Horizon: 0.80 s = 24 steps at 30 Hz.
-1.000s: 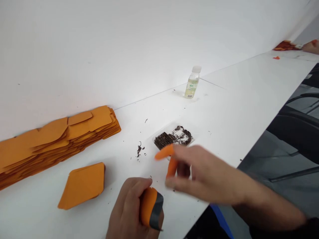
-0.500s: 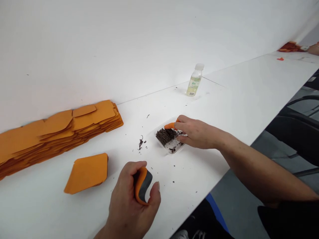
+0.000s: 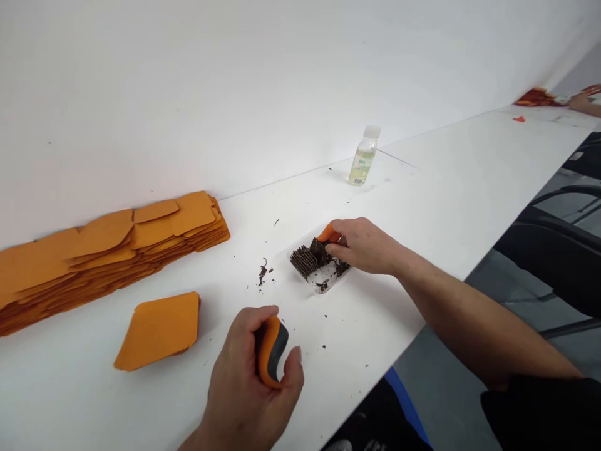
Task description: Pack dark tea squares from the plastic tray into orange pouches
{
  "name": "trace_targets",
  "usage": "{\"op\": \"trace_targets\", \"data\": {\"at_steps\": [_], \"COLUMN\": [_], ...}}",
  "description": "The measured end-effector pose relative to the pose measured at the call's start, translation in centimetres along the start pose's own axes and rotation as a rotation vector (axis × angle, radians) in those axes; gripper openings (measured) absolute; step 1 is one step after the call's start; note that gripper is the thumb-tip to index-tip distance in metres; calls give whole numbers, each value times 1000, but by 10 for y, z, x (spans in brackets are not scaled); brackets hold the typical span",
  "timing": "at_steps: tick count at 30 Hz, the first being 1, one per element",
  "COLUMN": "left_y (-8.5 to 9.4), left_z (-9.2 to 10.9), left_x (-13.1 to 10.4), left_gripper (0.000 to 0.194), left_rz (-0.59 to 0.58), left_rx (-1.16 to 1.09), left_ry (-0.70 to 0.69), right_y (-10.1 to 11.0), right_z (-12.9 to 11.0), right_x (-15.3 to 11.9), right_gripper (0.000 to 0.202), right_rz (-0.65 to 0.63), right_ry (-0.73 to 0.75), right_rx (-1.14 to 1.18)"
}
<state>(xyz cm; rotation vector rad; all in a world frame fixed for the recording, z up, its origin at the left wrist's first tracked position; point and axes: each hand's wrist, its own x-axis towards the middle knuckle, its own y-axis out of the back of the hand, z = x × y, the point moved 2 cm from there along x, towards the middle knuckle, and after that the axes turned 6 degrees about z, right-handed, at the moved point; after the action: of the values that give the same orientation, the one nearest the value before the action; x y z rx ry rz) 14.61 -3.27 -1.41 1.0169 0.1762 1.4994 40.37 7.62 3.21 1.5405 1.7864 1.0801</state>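
My left hand [image 3: 253, 376] is curled around a bent, flexible sheet [image 3: 272, 352], orange on one side and dark grey on the other, held above the white table. My right hand [image 3: 359, 244] reaches into a shallow clear plastic tray [image 3: 315, 293]. An orange covering [image 3: 330, 233] shows at its fingertips. The fingers pinch at a dark thin piece [image 3: 320, 250], partly hidden by the hand. Beside it in the tray stands a row of dark thin pieces [image 3: 303, 262], with loose dark scraps around.
Long overlapping stacks of orange sheets [image 3: 107, 250] lie along the wall. A smaller orange stack [image 3: 159, 329] sits left of my left hand. A bottle of pale liquid [image 3: 362, 160] stands behind the tray. Dark crumbs [image 3: 263, 272] dot the table. Another person's hand [image 3: 582, 102] is far right.
My right fingers have closed in the tray, and a dark piece now stands out from the row. My left hand keeps its hold on the bent sheet. The view has shifted slightly.
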Motion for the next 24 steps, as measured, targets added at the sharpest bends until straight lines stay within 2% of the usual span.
{"op": "trace_targets", "data": {"at_steps": [6, 8, 11, 13, 14, 16, 19, 22, 24], "left_y": [-1, -1, -2, -2, -3, -3, -3, -2, -1], "left_z": [-1, -1, -1, -1, -1, -2, -3, -4, -4], "left_x": [0, 0, 0, 1, 2, 3, 3, 4, 4], "left_gripper": [40, 40, 40, 40, 40, 40, 44, 51, 51], "left_rz": [10, 30, 36, 37, 37, 42, 54, 79, 94], "left_rx": [3, -18, -40, -40, -36, -27, -24, -5, 17], "left_ry": [23, 26, 27, 31, 34, 42, 48, 12, -16], "right_y": [-3, 4, 20, 27, 27, 19, -6, -26, -29], "right_z": [-11, -12, -19, -30, -38, -54, -71, -74, -73], "right_x": [-4, -7, -21, -37, -46, -62, -74, -71, -65], "right_gripper": [11, 12, 21, 25, 27, 26, 22, 27, 31], "right_rz": [41, 121, 334, 469, 471, 393, 138, -61, -101], "right_ry": [32, 20, -26, -59, -73, -73, -138, -244, -292], "right_rx": [43, 21, 22, 192, 348, 699, 1105, 1255, 1222]}}
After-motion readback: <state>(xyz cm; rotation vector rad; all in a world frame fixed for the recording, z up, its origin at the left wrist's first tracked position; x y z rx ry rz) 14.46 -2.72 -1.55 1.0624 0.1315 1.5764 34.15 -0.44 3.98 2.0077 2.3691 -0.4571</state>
